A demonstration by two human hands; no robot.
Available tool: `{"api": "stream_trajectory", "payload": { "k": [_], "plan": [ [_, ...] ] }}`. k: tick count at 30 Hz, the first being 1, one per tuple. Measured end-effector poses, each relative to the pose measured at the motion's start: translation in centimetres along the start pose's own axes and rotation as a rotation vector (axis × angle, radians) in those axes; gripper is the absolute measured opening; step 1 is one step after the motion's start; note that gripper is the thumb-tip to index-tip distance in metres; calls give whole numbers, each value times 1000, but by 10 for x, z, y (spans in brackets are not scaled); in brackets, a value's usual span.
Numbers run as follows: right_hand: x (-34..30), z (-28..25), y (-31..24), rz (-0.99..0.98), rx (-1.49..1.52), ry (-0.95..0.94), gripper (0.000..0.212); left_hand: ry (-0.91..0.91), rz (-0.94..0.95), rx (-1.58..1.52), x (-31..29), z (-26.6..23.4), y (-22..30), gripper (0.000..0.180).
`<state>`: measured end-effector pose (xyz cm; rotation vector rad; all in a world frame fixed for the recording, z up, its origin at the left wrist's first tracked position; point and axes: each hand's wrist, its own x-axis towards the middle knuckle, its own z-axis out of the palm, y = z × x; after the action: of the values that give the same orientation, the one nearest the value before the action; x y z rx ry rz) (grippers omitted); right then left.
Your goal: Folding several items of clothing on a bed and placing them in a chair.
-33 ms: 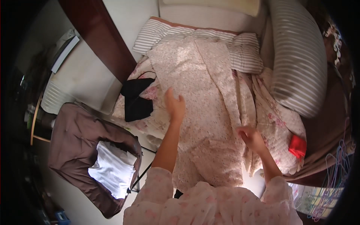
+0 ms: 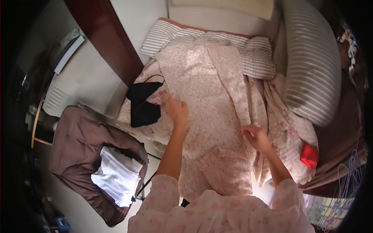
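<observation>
A pale pink, small-flowered cloth (image 2: 206,89), which looks like a long-sleeved garment, lies spread over the bed. One sleeve-like strip (image 2: 229,83) is folded down along its right side. My left hand (image 2: 177,111) is over its left edge, fingers apart, holding nothing that I can see. Above the right edge, near the strip's lower end, my right hand (image 2: 258,139) has loosely curled fingers with the thumb apart; the cloth beside it looks flat. A piece of black clothing with a thin strap (image 2: 144,106) lies left of my left hand.
Striped pillows (image 2: 258,56) lie at the far end, and a long striped bolster (image 2: 311,66) on the right. A quilted cover (image 2: 287,143) carries a red cloth (image 2: 309,155). At left, a brown bag (image 2: 81,136) holds white clothing (image 2: 116,174). Hangers (image 2: 347,186) hang at lower right.
My left hand has shifted slightly left and down over the cloth's edge. My right hand has moved slightly left and up. The view has shifted a little.
</observation>
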<state>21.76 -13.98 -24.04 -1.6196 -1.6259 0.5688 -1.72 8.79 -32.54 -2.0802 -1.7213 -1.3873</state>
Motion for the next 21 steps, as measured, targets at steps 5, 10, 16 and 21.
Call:
{"api": "stream_trajectory", "payload": {
  "k": [5, 10, 16, 21],
  "plan": [
    [199, 119, 1, -128, -71, -100, 26, -110, -403, -532, -33, 2, -33, 42],
    [336, 242, -20, -202, -321, 81, 40, -163, -463, -611, -32, -12, -15, 38],
    [409, 280, -23, 105, -856, 118, 37, -110, -165, -608, -50, 6, -33, 36],
    [434, 252, -10, -15, -370, 44, 17, -200, -216, -614, -40, -8, -26, 44]
  ]
}}
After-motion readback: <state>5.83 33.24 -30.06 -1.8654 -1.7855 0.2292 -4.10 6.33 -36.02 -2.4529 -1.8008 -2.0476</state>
